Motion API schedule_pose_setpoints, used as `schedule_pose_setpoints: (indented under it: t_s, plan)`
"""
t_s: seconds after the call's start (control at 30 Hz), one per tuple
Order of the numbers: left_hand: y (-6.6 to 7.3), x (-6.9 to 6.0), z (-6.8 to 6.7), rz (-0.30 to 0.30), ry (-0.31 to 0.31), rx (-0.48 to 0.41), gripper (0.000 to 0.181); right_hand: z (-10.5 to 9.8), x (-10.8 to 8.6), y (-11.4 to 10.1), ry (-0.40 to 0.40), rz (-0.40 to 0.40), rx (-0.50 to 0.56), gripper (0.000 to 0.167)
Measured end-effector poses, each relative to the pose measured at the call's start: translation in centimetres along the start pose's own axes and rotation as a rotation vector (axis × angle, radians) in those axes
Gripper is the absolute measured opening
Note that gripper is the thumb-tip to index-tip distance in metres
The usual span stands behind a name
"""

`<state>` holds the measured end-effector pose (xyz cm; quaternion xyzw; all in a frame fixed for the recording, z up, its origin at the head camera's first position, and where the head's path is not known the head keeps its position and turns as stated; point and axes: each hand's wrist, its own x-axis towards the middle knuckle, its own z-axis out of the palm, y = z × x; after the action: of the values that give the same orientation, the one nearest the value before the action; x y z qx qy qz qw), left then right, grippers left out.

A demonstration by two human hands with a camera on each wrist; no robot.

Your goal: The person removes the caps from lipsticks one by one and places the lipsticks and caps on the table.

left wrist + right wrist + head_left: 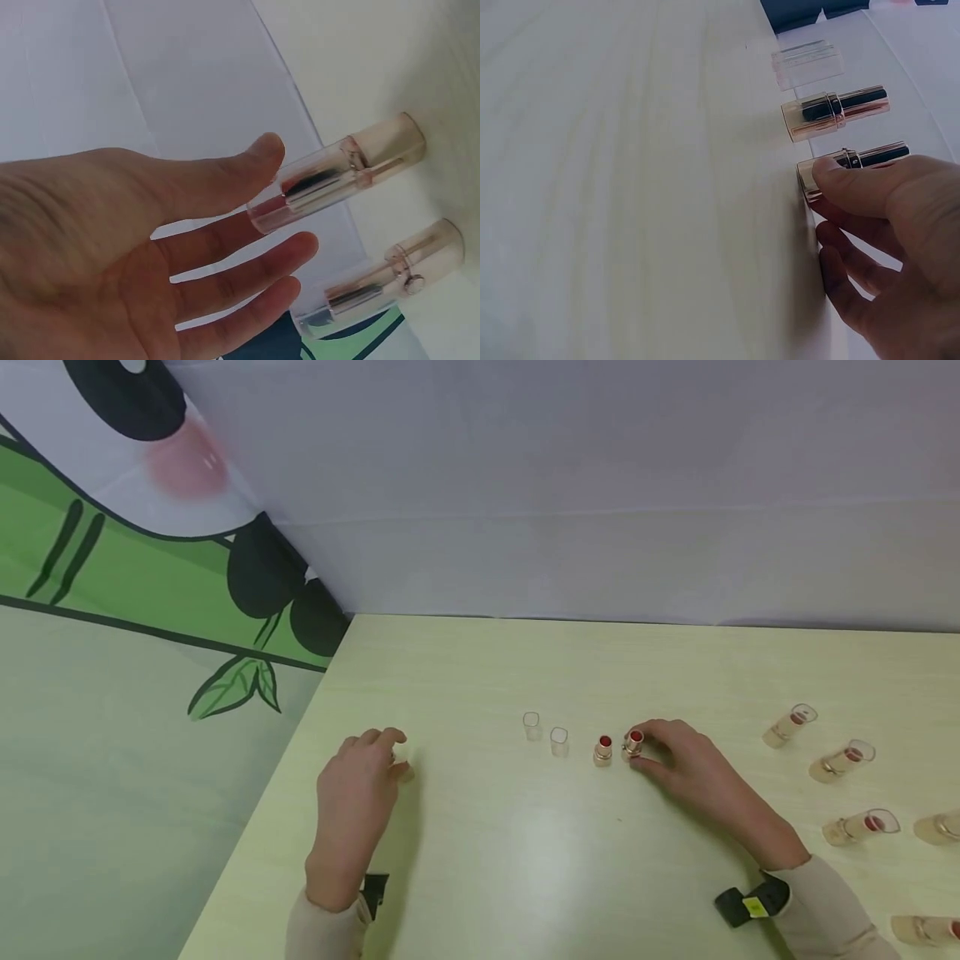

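My right hand (693,768) pinches the base of an uncapped lipstick (885,154) between thumb and fingers, low at the table. Just left of it stands another uncapped lipstick (603,752), its red bullet showing. Two clear caps (532,727) stand farther left, apart from each other. My left hand (356,810) is near the table's left edge, fingers fairly straight and spread. In the left wrist view, a capped lipstick (386,154) stands with its clear cap between thumb and index finger, and a second capped lipstick (427,262) is beside it. The head view mostly hides both.
Several capped lipsticks (842,762) stand at the right of the pale wooden table (525,877), near my right forearm. A light cloth wall (600,552) rises along the back edge. A cartoon-printed cloth (112,718) hangs on the left.
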<state>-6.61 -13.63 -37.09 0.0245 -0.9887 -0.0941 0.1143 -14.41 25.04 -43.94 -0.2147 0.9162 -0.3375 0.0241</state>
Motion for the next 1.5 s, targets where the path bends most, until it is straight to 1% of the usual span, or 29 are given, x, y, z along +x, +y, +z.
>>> schedule_pose_setpoints:
  t_s: [0.23, 0.33, 0.47, 0.6, 0.77, 0.93, 1.1, 1.27, 1.37, 1.5]
  plan:
    - [-0.1, 0.4, 0.7, -0.015, -0.025, -0.008, 0.03, -0.2, 0.3, 0.6, -0.011, 0.007, 0.013, 0.03]
    - [0.0, 0.6, 0.7, -0.022, -0.031, -0.014, 0.026, -0.4, 0.4, 0.8, -0.015, 0.01, 0.021, 0.032]
    - [0.3, 0.8, 0.7, -0.036, -0.056, -0.034, 0.022, -0.6, 0.6, 1.2, -0.023, 0.003, 0.032, 0.033]
    - [0.5, 1.0, 0.7, -0.032, -0.053, -0.072, 0.021, -0.9, 0.8, 1.5, -0.047, 0.003, 0.046, 0.041]
    - [1.0, 1.5, 0.8, 0.002, 0.014, -0.118, 0.018, -1.1, 1.1, 2.0, -0.086, 0.019, 0.072, 0.053]
    - [1.7, 2.1, 1.3, 0.019, 0.097, -0.165, 0.016, -1.1, 1.3, 2.4, -0.07, 0.002, 0.093, 0.057]
    - [2.4, 2.6, 1.6, 0.047, 0.159, -0.182, 0.019, -1.4, 1.5, 2.4, -0.014, -0.046, 0.107, 0.059]
    - [3.3, 3.0, 1.6, 0.053, 0.189, -0.184, 0.02, -1.8, 1.6, 2.4, 0.082, -0.121, 0.097, 0.059]
    - [4.0, 3.2, 1.6, 0.073, 0.221, -0.141, 0.022, -2.0, 1.7, 2.5, 0.131, -0.167, 0.094, 0.06]
    - [5.0, 3.5, 1.6, 0.104, 0.267, -0.08, 0.023, -2.2, 1.7, 2.4, 0.15, -0.205, 0.108, 0.061]
